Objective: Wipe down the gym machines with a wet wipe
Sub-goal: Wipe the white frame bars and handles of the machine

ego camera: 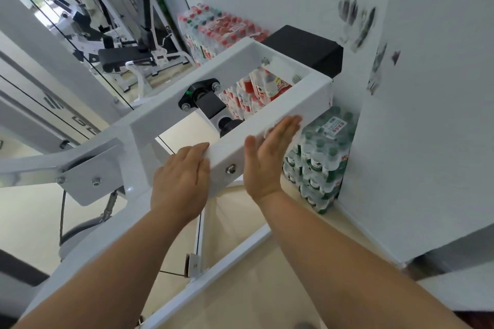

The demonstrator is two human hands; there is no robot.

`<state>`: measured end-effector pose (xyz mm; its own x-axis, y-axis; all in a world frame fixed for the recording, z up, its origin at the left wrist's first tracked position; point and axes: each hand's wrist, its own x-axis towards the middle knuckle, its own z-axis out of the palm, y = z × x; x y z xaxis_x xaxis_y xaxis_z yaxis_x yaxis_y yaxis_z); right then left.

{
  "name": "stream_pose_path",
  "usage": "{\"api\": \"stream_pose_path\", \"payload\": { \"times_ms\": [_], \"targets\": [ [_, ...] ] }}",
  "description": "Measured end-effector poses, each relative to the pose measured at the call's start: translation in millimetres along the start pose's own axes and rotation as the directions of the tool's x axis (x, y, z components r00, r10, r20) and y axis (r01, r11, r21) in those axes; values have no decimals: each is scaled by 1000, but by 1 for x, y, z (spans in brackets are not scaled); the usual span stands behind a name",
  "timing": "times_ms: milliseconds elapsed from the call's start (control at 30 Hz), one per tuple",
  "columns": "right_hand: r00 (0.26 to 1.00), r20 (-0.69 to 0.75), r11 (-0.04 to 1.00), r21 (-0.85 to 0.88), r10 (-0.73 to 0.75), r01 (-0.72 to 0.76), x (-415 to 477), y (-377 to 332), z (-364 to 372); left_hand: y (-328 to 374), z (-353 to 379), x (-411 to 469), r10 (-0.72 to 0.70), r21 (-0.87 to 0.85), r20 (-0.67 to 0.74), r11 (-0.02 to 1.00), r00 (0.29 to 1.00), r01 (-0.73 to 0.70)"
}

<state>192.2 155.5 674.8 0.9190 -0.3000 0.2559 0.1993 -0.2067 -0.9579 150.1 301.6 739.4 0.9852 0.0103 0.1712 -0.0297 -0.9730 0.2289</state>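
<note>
White steel machine frame (171,112) fills the mid view, w/ shrink-wrapped water packs (320,157) stacked just beside it at the wall and a black pad (304,48) at its far end. Step in hand, by judgement: the frame's side bar (315,93) is being wiped. R hand (264,160) is laid flat on the bar's outer face, fingers straight. The wet wipe (268,131) is pressed under them, w/ only a crumpled white edge shown. L hand (179,179) is set on the bar's near end, fingers over the top edge; tips are hidden, so grip vs. rest can't be told. A bolt (230,169) is seen btwn the hands. Next, prob.: wipe to be slid along toward the far corner w/ pressure kept even, then top edge and bolt area to be covered.
</note>
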Motion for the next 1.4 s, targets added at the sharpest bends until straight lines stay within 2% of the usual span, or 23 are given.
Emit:
{"api": "stream_pose_path", "payload": {
  "times_ms": [100,167,267,333,467,600,667,767,833,867,967,1033,1133,1200,1267,1333,1400],
  "targets": [
    [977,-148,986,80,154,-143,41,-10,-14,-1,-2,-1,14,-57,-13,998,1000,-14],
    [962,-183,976,106,205,-188,49,-21,-17,-1,-6,-3,9,-188,-43,982,999,-17],
    [991,-44,988,92,125,-121,6,-29,-2,-3,-15,-7,-61,-450,-72,893,996,22],
    [993,75,989,111,91,-99,-33,-32,10,-8,-20,-11,-95,-505,-111,863,989,26],
    [961,260,982,131,98,-136,-91,-49,37,-26,-32,-39,-140,-467,-238,884,961,14],
    [930,365,994,70,48,-79,-141,-65,73,-66,-45,-85,-128,-301,-305,953,944,32],
    [956,287,993,74,64,-88,-139,-66,85,-95,-52,-107,-112,-190,-281,980,953,58],
    [984,77,981,105,158,-166,-119,-68,97,-131,-63,-137,-140,-51,-220,990,965,132],
    [978,33,972,106,206,-209,-122,-74,110,-148,-69,-153,-155,17,-187,987,970,161],
    [976,57,971,103,212,-217,-132,-79,118,-154,-71,-159,-161,36,-169,985,972,169],
    [966,232,988,75,112,-133,-188,-87,143,-172,-75,-179,-213,58,-131,973,968,222],
    [959,281,993,104,32,-63,-213,-83,151,-182,-80,-193,-243,77,-106,965,964,252],
    [980,146,979,130,135,-154,-198,-74,154,-197,-87,-215,-243,78,-79,965,967,249],
    [964,35,958,115,262,-264,-175,-74,153,-204,-90,-229,-232,59,-78,970,970,237],
    [949,-6,944,98,316,-314,-169,-77,159,-209,-90,-241,-265,-6,-70,964,962,266],
    [960,64,960,55,272,-275,-193,-86,172,-213,-91,-250,-300,-86,-70,952,951,294],
    [968,232,996,-29,93,-89,-235,-92,182,-219,-92,-259,-296,-108,-92,952,951,286]
  ]
}}
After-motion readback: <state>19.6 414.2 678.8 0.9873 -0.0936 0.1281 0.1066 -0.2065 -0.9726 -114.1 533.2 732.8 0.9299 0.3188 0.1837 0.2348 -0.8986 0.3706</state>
